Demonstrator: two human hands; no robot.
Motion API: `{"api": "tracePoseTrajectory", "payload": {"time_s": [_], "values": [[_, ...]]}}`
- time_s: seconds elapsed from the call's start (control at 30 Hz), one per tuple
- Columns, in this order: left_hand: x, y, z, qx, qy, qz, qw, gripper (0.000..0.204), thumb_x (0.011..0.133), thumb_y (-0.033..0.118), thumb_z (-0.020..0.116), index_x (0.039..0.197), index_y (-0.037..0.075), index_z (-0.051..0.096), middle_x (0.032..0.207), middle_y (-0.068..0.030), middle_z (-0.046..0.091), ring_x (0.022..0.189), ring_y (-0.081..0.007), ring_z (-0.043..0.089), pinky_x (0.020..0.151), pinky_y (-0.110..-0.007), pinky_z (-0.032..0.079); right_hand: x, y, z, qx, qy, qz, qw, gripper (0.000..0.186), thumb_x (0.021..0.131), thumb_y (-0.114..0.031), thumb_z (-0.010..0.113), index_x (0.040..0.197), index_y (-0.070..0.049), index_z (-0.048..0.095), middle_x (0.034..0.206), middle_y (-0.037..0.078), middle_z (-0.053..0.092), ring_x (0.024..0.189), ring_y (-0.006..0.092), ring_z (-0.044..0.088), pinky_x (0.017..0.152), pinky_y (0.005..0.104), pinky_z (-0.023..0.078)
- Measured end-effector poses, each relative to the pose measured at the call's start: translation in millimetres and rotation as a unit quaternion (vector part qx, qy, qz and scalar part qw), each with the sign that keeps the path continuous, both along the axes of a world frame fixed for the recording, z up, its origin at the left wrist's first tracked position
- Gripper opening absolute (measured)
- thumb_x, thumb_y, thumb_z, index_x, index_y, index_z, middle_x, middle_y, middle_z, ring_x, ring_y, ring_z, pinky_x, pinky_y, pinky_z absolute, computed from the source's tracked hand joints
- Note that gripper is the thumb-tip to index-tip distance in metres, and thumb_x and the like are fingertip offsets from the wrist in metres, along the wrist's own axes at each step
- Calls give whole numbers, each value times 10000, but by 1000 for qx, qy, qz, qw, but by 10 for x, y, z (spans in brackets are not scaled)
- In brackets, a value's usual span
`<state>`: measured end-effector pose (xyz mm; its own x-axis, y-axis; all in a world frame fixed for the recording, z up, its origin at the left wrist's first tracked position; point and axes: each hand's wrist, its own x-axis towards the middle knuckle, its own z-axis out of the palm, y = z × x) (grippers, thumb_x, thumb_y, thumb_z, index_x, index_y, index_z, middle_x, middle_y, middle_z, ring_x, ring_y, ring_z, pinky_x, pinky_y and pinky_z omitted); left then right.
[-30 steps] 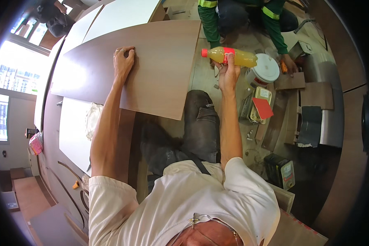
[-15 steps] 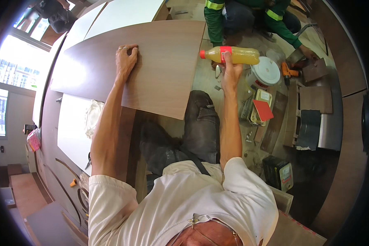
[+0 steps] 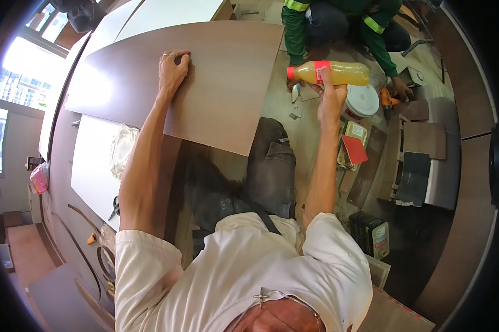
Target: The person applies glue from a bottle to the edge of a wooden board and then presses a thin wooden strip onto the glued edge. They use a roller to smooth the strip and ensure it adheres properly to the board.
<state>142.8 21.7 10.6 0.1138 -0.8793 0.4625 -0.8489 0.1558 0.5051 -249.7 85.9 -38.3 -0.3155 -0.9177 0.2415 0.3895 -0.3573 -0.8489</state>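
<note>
Bottle [image 3: 345, 72] shifted rightward, to the upper right of the frame; right hand [image 3: 332, 101] remained clasped around it, red cap [image 3: 291, 73] on, so the hold was unchanged. Left hand [image 3: 173, 73] lay curled over the brown panel [image 3: 222, 99], upper centre; its grip could not be determined

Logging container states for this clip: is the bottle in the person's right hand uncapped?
No, a red cap sits on the neck of the bottle that the right hand holds.
</note>
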Motion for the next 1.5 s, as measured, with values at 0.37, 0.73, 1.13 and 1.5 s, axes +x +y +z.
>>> {"api": "tracePoseTrajectory", "payload": {"time_s": [0.37,0.73,1.13,1.5], "values": [[12,2,-9,-13,-3,4,1000,262,879,243,618,1031,80,756,1158,-164,670,1158,-334,567,1029,-413,432,271,-166,-212,-1,-188,58,980,352,981,-336,629,1152,-32,577,1071,102,666,963,224,681,795,424,621],[69,-20,-31,16,2,4,1000,274,885,242,609,1054,80,752,1180,-166,652,1179,-332,555,1034,-415,428,599,211,-241,-20,-175,-17,984,265,982,-200,625,1177,-37,551,1102,93,636,981,195,657,850,404,586],[84,-18,-35,10,-48,14,999,295,912,264,595,1092,81,741,1174,-150,654,1140,-301,573,1009,-398,437,536,31,-228,-55,-101,-30,993,231,962,-164,653,1140,-39,574,1022,26,622,905,112,605,739,278,512],[33,34,24,34,-31,12,999,295,904,252,591,1084,71,740,1212,-185,633,1199,-345,543,1047,-424,417,559,135,-148,-70,-89,-34,993,240,928,-138,688,1103,-27,567,1045,41,613,961,120,603,824,269,509]]}}
